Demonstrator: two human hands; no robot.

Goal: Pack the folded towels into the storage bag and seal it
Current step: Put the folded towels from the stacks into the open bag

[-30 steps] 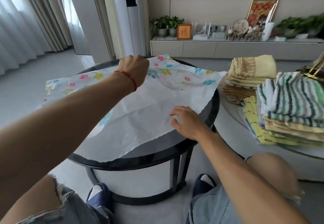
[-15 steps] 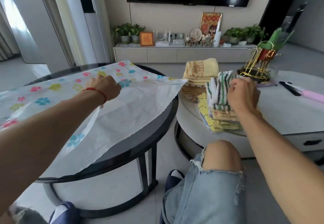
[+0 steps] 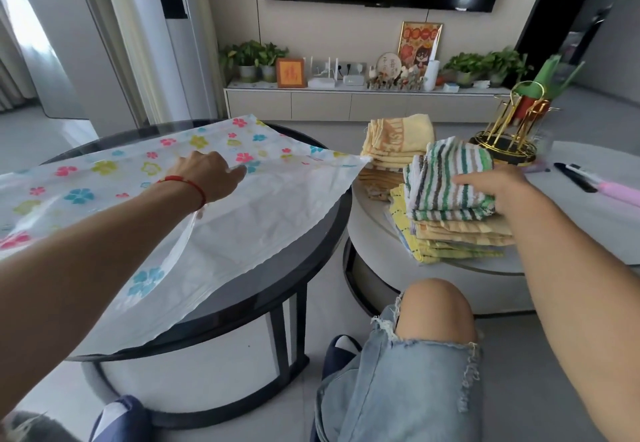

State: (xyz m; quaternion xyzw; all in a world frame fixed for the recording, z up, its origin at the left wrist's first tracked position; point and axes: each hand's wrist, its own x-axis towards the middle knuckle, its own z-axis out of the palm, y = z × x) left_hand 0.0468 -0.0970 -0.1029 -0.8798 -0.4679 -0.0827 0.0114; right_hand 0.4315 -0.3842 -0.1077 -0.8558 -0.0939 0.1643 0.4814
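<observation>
Left hand [image 3: 211, 178]: the upper sheet of the storage bag [image 3: 242, 220] is kept pinched and lifted over the dark table [image 3: 311, 233].
Right hand [image 3: 498, 188]: moved off the bag; now closed on the striped towel [image 3: 446, 178] atop the stack [image 3: 457, 233] at the white table's [image 3: 571, 220] near edge.
Meaning: first towel about to be loaded.

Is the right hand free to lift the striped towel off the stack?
Probably yes. The right hand already rests on the striped towel, which tops the stack with nothing over it.

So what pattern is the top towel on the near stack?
Green, brown and white stripes on the top towel, seen in the head view.
</observation>
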